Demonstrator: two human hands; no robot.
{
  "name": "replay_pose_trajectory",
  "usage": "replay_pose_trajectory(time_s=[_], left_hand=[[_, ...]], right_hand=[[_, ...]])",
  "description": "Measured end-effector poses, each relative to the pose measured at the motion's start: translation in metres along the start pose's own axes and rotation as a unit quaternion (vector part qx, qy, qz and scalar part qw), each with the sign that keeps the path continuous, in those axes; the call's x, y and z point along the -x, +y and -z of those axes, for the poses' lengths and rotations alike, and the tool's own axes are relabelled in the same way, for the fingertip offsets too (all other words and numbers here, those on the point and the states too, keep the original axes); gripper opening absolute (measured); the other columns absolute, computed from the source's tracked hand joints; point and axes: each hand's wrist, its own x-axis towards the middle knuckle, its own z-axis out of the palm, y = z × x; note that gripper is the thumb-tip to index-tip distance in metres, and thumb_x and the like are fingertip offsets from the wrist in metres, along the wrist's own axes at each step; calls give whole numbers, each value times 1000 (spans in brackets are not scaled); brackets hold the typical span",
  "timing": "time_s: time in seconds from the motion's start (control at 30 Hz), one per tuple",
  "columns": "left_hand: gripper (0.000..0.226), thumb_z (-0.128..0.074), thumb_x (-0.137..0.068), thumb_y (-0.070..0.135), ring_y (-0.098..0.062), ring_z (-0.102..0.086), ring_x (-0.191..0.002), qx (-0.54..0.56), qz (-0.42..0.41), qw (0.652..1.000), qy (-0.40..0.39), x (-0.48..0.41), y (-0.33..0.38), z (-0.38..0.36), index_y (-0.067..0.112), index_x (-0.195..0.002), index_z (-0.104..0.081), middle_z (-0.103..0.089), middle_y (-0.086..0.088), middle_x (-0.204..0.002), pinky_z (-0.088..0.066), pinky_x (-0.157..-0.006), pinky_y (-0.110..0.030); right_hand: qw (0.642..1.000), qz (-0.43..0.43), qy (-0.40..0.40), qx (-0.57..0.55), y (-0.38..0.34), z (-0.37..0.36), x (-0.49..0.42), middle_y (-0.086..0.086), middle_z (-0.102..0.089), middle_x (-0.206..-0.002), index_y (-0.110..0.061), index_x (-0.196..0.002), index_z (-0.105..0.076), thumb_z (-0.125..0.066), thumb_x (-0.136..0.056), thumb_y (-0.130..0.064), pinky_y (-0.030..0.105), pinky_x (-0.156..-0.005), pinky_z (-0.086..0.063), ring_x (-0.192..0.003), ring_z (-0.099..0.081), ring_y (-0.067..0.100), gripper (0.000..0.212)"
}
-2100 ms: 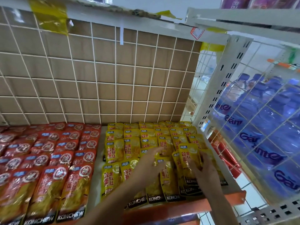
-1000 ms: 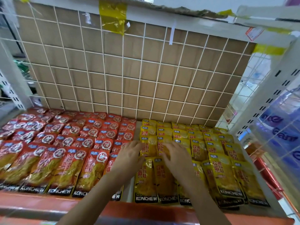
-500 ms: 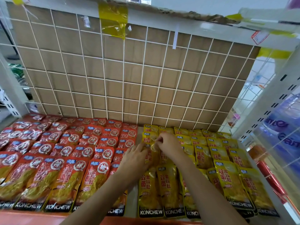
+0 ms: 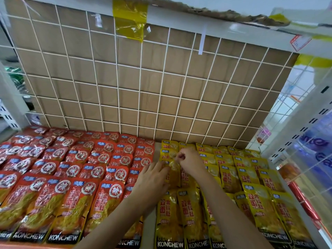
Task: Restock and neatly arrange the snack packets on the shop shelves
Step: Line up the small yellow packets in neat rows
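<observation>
Across the lower frame, red snack packets (image 4: 71,177) lie in overlapping rows on the left and yellow snack packets (image 4: 188,212) on the right. At centre, the left hand (image 4: 152,178) rests flat on the yellow ones, fingers straight. Just beyond it, the right hand (image 4: 190,161) pinches the top edge of one. A wire grid (image 4: 143,87) stands behind.

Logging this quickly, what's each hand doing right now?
Left hand: open, fingers flat on the yellow packets.
Right hand: closed, pinching the top of one yellow packet.

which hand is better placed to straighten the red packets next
Left, probably: the left hand lies flat right beside the red packets, while the right hand is farther over, pinching a yellow packet.
</observation>
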Motion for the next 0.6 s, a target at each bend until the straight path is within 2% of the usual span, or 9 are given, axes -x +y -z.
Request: replay_pose_trajectory(time_s=[0.17, 0.37, 0.43, 0.53, 0.6], left_hand=[[52, -42, -96, 37, -15, -15, -140, 7, -6, 1000, 10, -2, -1, -2, 27, -143, -26, -17, 5, -153, -13, -113, -32], [52, -42, -96, 37, -15, -15, -140, 11, -6, 1000, 16, -2, 1, -2, 27, -144, -25, -19, 5, -152, -13, -114, -34], [50, -44, -95, 35, -15, -20, -138, 28, -9, 999, 31, 1, 1, 0, 26, -142, -30, -24, 5, -149, -16, -112, -31], [37, -49, -94, 30, -13, -39, -122, 67, -16, 995, 71, 7, 2, 7, 23, -131, -47, -44, 4, -130, -28, -102, -23], [31, -48, -95, 33, -12, -45, -114, 71, -20, 996, 56, 12, 3, 12, 22, -124, -53, -50, 5, -121, -32, -96, -22]], right_hand=[[1000, -7, 18, 17, 3, -3, -1, 4, -65, -99, -11, -90, -67, -55, -87, -15, 23, -69, -37, -90, -57, 18, 13], [999, 8, 44, 11, 4, -3, 5, 1, -61, -94, -12, -91, -63, -57, -88, -22, 23, -68, -38, -88, -55, 15, 12], [998, 20, 62, 8, 5, -1, 11, -5, -57, -90, -17, -95, -62, -58, -88, -28, 23, -67, -39, -83, -52, 11, 14], [995, 38, 95, -3, 10, 5, 26, -6, -60, -91, -19, -97, -61, -57, -89, -30, 22, -64, -41, -80, -54, 9, 15], [994, 50, 98, -2, 16, 8, 40, -5, -63, -95, -19, -98, -62, -56, -89, -29, 16, -60, -38, -79, -53, 7, 14]])
